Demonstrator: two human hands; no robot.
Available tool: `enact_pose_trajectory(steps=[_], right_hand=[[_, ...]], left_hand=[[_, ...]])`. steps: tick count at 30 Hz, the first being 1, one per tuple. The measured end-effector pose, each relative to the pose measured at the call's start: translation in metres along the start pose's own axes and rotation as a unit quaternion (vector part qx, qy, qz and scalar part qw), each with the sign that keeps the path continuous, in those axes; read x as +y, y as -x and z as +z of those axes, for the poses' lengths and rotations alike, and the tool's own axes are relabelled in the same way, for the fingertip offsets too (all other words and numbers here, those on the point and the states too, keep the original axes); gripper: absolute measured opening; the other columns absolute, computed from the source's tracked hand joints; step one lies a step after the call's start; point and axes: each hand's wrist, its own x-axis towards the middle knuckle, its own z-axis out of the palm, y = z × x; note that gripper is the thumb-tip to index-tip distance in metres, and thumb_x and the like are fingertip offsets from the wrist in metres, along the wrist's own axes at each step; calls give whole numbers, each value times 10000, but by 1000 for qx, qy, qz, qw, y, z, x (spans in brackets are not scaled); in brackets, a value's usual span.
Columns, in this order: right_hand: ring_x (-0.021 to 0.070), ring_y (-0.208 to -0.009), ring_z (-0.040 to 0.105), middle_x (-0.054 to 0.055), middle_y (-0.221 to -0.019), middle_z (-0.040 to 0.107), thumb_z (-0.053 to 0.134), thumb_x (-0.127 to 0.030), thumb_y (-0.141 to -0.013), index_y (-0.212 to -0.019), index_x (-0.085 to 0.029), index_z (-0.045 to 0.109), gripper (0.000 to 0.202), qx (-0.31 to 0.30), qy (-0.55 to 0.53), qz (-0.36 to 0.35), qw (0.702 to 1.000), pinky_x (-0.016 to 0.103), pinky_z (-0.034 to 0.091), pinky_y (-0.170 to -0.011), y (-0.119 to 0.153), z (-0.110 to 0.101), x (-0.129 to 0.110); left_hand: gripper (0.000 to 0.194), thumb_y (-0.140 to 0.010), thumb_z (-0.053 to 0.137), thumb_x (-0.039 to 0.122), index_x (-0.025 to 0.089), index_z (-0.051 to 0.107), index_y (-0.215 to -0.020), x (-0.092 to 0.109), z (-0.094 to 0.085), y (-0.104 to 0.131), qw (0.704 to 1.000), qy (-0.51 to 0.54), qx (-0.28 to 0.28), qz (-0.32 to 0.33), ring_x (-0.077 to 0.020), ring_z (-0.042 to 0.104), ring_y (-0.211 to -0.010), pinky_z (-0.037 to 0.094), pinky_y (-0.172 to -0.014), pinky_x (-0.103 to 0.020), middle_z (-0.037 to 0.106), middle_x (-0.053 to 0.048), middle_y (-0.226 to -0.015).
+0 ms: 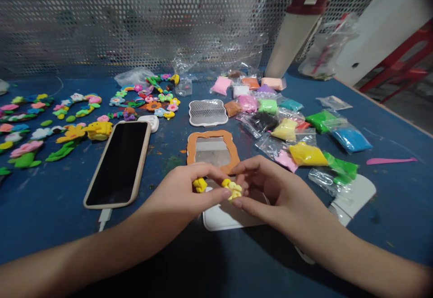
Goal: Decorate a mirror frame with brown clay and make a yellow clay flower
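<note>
My left hand (184, 190) and my right hand (279, 190) meet near the front middle of the table. Both pinch a small pale-yellow clay flower (234, 190) between thumbs and fingers. A deeper yellow clay piece (200, 185) shows by the curled fingers of my left hand; whether they grip it I cannot tell. Under the hands lies a white plate-like piece (223, 221), partly covered by them. Just beyond is a mirror (191, 149) framed in orange-brown clay. Farther back rests a smaller white-rimmed mirror (208, 124).
A phone (118, 162) with a cable lies left, beside several clay flower ornaments (72, 133). On the right are bagged coloured clays (307, 153), a pink tool (391, 160) and a white comb (361, 194). A tumbler (291, 41) stands behind, near a perforated metal panel (135, 18).
</note>
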Motion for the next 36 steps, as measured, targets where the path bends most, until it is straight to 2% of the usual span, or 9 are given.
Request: enact_pose_trajectory(steps=[3,8,13,18,24,29,33,36], right_hand=[[92,-758,579,-37,-835,604,604,-251,-825,-964,-270,540,154,4,-3,-5,1000,182,470,-642,1,0,-1],[87,-723,590,-43,-800,610,575,-203,-835,-944,-258,536,128,2,25,-17,1000,176,464,-616,1,-2,-3],[101,-681,566,-37,-778,625,578,-171,-807,-870,-242,577,95,34,157,-33,987,199,446,-588,3,-6,-7],[124,-617,534,-14,-708,616,573,-158,-789,-801,-212,593,59,32,264,-44,963,236,419,-546,2,-7,-6],[164,-804,559,47,-887,591,529,-100,-811,-785,-201,570,113,24,297,-118,947,291,473,-682,0,-10,0],[156,-770,546,37,-871,580,460,-109,-858,-862,-208,553,135,40,308,-119,943,280,459,-641,1,-14,1],[152,-775,539,26,-883,575,438,-40,-825,-917,-213,530,217,82,299,-150,939,276,443,-650,3,-17,-2],[164,-819,542,40,-920,569,485,-98,-844,-985,-215,518,186,102,294,-217,925,287,448,-682,5,-19,-8]], left_hand=[[161,-741,611,297,171,679,-813,-1,1,0,1000,-16,-7,-8,-52,390,-416,276,-407,-185,620,43,-674],[201,-759,592,372,178,638,-787,-5,1,1,999,-37,-27,-1,-73,425,-475,295,-451,-186,595,51,-653],[178,-773,591,354,209,660,-848,-4,-5,2,998,-59,-15,31,-128,553,-693,370,-604,-198,658,39,-786],[185,-824,529,343,204,648,-854,-5,-6,1,997,-68,-9,37,-156,581,-796,386,-689,-221,664,24,-846],[168,-848,489,341,202,577,-883,-8,-2,5,1000,-10,11,17,-132,515,-694,364,-597,-216,559,36,-744],[109,-869,452,256,211,525,-935,-14,-2,4,994,98,33,25,-77,455,-566,349,-524,-190,517,55,-725],[107,-864,475,280,183,472,-911,-7,-2,-1,979,202,-20,2,-66,519,-450,421,-474,-197,568,48,-685],[187,-833,525,348,172,482,-879,2,0,-2,969,240,-55,-22,-73,537,-375,411,-365,-189,638,5,-750]])
